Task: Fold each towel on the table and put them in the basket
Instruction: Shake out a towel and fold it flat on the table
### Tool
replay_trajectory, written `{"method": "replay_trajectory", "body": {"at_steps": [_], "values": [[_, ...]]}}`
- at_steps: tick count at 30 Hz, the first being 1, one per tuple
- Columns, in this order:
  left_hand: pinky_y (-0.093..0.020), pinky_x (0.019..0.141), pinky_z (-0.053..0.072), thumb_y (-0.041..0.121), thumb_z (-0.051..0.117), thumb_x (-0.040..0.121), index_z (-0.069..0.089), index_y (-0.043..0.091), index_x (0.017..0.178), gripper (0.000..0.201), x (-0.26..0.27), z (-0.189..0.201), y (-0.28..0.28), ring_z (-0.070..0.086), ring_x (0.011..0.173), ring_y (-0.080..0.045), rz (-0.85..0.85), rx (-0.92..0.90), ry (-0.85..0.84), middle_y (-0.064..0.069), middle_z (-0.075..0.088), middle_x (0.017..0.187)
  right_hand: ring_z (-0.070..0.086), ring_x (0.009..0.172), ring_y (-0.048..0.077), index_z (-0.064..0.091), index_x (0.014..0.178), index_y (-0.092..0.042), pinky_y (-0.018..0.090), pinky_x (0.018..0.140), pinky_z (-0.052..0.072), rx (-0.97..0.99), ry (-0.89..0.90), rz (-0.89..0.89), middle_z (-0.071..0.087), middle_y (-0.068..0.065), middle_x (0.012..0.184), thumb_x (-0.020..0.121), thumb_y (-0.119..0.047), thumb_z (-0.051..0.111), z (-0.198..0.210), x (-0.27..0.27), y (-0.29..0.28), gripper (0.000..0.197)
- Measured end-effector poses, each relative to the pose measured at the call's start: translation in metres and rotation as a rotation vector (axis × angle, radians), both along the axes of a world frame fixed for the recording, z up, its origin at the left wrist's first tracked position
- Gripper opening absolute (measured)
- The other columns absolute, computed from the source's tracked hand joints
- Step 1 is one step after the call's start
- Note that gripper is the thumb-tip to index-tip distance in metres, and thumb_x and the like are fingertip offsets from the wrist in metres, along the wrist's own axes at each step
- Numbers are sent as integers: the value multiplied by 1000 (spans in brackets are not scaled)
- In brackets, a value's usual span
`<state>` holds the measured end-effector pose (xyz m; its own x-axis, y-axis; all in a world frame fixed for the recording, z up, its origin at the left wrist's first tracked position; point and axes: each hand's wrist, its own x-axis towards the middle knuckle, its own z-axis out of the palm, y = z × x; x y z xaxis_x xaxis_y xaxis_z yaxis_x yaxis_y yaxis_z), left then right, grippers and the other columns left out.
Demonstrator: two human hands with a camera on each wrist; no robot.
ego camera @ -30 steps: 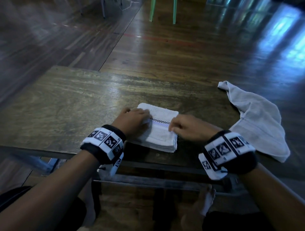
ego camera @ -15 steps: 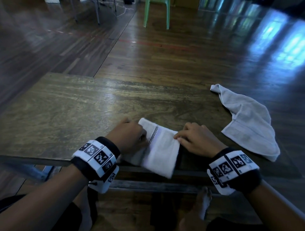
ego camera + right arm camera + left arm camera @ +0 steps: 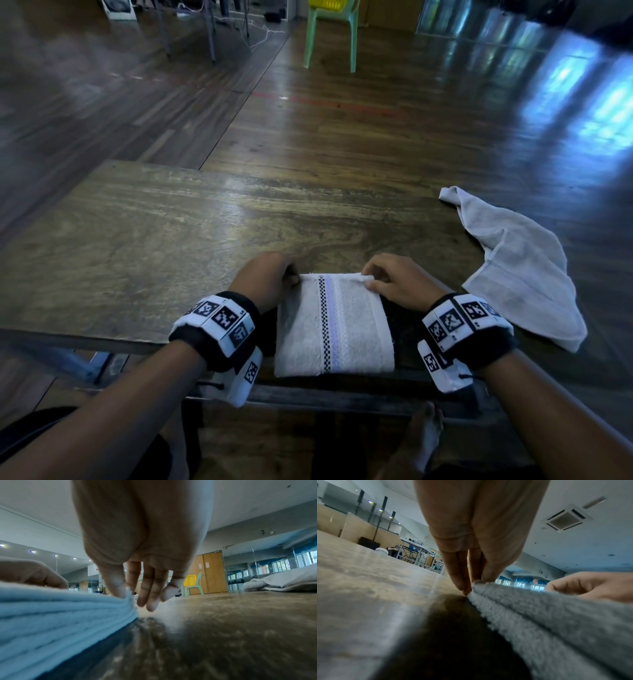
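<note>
Both bare forearms wore black wrist straps (image 3: 469, 329) — ringed with white blocks carrying black square markers (image 3: 224, 317) — dark clothing showed at the lap.

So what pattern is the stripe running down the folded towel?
The folded towel carries a black-and-white checkered band beside a pale lilac stripe, clearest in the head view.

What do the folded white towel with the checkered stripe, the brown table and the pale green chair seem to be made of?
The folded white towel with the checkered stripe looks like looped terry cloth, probably cotton: the wrist views show a fuzzy pile in stacked layers. The brown table looks like wood or a wood-grain laminate, worn but glossy, with streaky grain and glare. The pale green chair seems to be moulded plastic: smooth, uniform legs.
</note>
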<state>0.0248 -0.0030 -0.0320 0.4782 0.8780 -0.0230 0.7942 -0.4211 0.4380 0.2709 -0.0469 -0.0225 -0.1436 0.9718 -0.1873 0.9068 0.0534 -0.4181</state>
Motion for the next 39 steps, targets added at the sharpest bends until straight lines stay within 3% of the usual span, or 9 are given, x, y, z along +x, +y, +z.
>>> {"method": "replay_trajectory", "body": {"at_steps": [5,10,21,24,29,31,33,36,39], "values": [[-32,76,46,13,51,91,59,5,98,13,-2,0,4,57,91,-25,38,-58,-87,-12,63,100,60,86,13,58,93,-17,27,73,48,6,127,-19,63,-2,95,85,-19,57,4,-4,6,8],[-37,79,49,18,48,91,54,10,101,14,-5,-5,5,55,93,-24,54,-69,-55,-8,59,106,58,87,12,59,101,-18,30,78,50,43,57,-13,60,-3,98,88,-23,59,-6,-3,10,15],[-32,75,49,17,58,87,67,12,90,11,-4,-10,9,60,89,-22,20,22,-76,-5,66,93,63,79,16,57,85,-15,23,68,48,176,139,-43,66,2,83,87,-15,61,-4,-7,7,4],[-35,75,50,20,54,88,62,14,101,16,-1,-2,1,58,95,-24,0,70,-24,-4,62,104,62,74,20,51,88,-21,37,68,51,184,36,-63,64,1,80,89,-19,57,-4,-12,6,6],[-35,80,49,24,45,91,60,15,104,22,8,2,-29,58,99,-25,-115,187,87,-4,60,111,54,98,23,64,98,-19,35,79,44,268,-318,-18,56,2,106,91,-26,52,-1,-26,-3,16],[-37,97,42,32,38,94,55,14,116,34,14,-8,-43,49,120,-27,-126,142,180,-9,52,128,45,109,24,65,108,-15,36,85,37,317,-488,37,50,4,117,93,-31,46,-2,-33,-10,28],[-42,115,22,40,25,98,31,7,141,54,20,-18,-57,20,142,-28,-86,34,247,-15,25,152,40,115,23,61,114,-13,38,90,33,289,-530,53,48,4,124,95,-35,39,-5,-40,-22,36],[-44,119,2,46,15,98,2,6,149,66,26,-29,-69,-7,146,-24,-19,-19,250,-13,-3,158,33,129,20,47,129,-15,39,100,32,170,-424,-3,40,2,140,95,-45,30,-15,-50,-39,48],[-43,117,-4,56,-5,85,-3,9,149,80,27,-40,-71,-11,146,-22,6,18,230,-10,-9,158,15,144,18,24,145,-19,42,110,24,110,-366,-58,22,1,155,86,-59,5,-31,-57,-53,73]]}}
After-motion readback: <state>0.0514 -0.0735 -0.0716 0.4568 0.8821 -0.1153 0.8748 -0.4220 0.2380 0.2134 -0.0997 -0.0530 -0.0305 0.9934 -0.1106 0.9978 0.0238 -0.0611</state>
